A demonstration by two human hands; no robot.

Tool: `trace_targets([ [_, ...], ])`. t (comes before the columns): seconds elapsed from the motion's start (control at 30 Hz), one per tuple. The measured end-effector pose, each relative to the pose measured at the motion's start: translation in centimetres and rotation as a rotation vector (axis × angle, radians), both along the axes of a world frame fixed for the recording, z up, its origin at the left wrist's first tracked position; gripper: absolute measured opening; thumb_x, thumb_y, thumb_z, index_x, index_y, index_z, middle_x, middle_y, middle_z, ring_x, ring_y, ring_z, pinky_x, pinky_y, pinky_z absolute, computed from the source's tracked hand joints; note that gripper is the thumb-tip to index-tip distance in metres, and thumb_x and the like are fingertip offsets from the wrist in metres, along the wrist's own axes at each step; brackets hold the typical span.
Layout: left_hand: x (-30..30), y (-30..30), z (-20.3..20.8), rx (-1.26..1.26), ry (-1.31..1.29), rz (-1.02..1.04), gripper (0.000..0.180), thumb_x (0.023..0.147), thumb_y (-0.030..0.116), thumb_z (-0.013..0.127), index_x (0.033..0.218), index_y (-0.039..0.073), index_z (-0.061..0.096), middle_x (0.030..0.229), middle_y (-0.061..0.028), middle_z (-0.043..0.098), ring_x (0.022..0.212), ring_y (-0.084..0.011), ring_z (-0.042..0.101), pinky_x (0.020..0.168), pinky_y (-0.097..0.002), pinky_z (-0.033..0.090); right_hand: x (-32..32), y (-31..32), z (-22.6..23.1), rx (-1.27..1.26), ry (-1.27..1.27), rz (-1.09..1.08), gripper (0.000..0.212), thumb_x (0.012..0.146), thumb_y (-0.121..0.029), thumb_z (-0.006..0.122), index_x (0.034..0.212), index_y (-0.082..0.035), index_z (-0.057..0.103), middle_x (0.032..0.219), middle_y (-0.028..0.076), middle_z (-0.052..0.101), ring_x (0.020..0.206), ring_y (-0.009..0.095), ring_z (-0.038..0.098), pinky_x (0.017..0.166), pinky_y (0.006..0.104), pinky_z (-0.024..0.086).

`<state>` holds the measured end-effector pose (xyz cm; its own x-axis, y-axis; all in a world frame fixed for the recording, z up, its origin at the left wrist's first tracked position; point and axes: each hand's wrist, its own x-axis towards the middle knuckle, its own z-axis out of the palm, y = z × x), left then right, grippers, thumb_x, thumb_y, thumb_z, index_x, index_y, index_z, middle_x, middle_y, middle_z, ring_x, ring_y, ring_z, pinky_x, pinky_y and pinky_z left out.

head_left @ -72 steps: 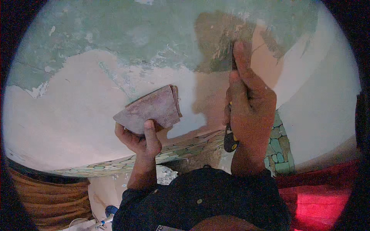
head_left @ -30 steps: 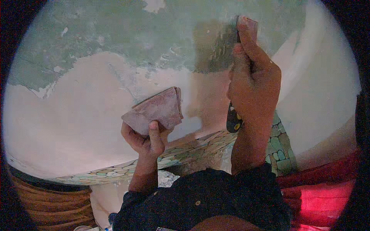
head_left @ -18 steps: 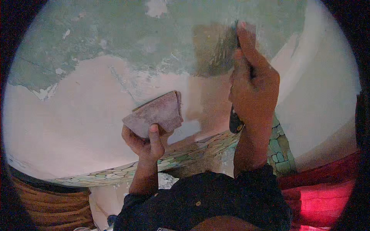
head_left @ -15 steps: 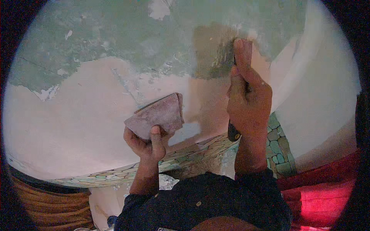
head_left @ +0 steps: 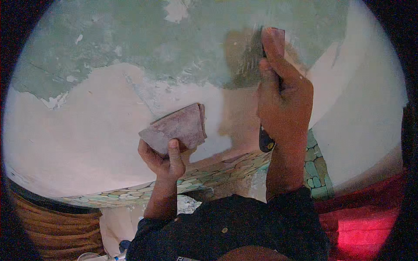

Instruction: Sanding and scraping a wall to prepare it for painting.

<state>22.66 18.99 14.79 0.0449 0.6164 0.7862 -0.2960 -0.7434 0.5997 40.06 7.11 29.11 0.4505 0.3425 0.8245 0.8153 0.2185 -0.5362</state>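
My left hand is closed on a folded sheet of worn, greyish-pink sandpaper, thumb in front, held before the lower pale part of the wall. My right hand grips a scraper upright; the end of its dark handle, with a brass-coloured rivet, shows below the palm. The index finger stretches up along the blade, which is mostly covered by it. The blade's end is at the wall, where green paint borders bare pale plaster; whether it touches cannot be made out.
A band of green stone-patterned tile runs along the wall's foot and up at right, by the corner. Brown pleated cloth hangs at lower left, red cloth at lower right. Whitish debris lies below the tile band.
My right hand has moved up the wall with the scraper, its shadow shifting too. My left hand and the sandpaper have hardly moved.
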Motion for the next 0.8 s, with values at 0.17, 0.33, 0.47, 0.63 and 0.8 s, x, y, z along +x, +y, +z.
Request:
trace_targets([
  [0.17,-0.2,0.1,-0.3,-0.053,-0.05,0.006,0.068,0.081,0.024,0.068,0.129,0.003,0.024,0.122,-0.0175,0.043,0.11,-0.026,0.046,0.094,-0.0411,0.039,-0.7,0.0,-0.7,-0.019,0.031,0.0,0.039,0.087,0.003,0.048,0.124,-0.008,0.054,0.131,0.015,0.049,0.128,0.019,0.039,0.1,0.0261,0.033],
  [0.33,-0.1,0.2,-0.1,-0.024,-0.01,0.02,0.068,0.082,0.026,0.068,0.129,0.003,0.025,0.121,-0.0179,0.043,0.11,-0.0262,0.046,0.093,-0.0414,0.04,-0.6,0.1,1.0,-0.019,-0.087,-0.164,0.039,0.088,0.001,0.05,0.124,-0.014,0.056,0.117,0.015,0.061,0.091,0.005,0.055,0.078,0.0219,0.044],
  [0.47,-0.2,0.0,0.0,-0.092,-0.037,0.009,0.069,0.082,0.026,0.068,0.129,0.002,0.024,0.121,-0.018,0.043,0.11,-0.0264,0.046,0.094,-0.0414,0.04,-0.2,0.1,-0.8,-0.015,-0.057,-0.115,0.04,0.088,0.0,0.051,0.124,-0.016,0.057,0.109,0.014,0.065,0.081,0.004,0.052,0.07,0.0224,0.045],
  [0.63,0.2,0.1,0.2,-0.03,-0.031,0.018,0.068,0.081,0.025,0.068,0.129,0.002,0.025,0.122,-0.0183,0.042,0.111,-0.0271,0.046,0.094,-0.0417,0.04,-0.6,-0.4,0.8,-0.025,-0.067,-0.159,0.041,0.087,0.0,0.052,0.124,-0.016,0.057,0.105,0.014,0.066,0.084,0.005,0.052,0.072,0.0217,0.044],
  [0.8,-0.3,0.2,-0.4,-0.057,-0.042,0.021,0.067,0.082,0.023,0.068,0.129,0.002,0.026,0.122,-0.0181,0.043,0.112,-0.0267,0.046,0.094,-0.0417,0.04,-0.5,-0.5,-0.4,-0.035,-0.032,-0.087,0.042,0.086,0.001,0.053,0.124,-0.016,0.057,0.108,0.017,0.064,0.088,0.008,0.053,0.076,0.0235,0.044],
])
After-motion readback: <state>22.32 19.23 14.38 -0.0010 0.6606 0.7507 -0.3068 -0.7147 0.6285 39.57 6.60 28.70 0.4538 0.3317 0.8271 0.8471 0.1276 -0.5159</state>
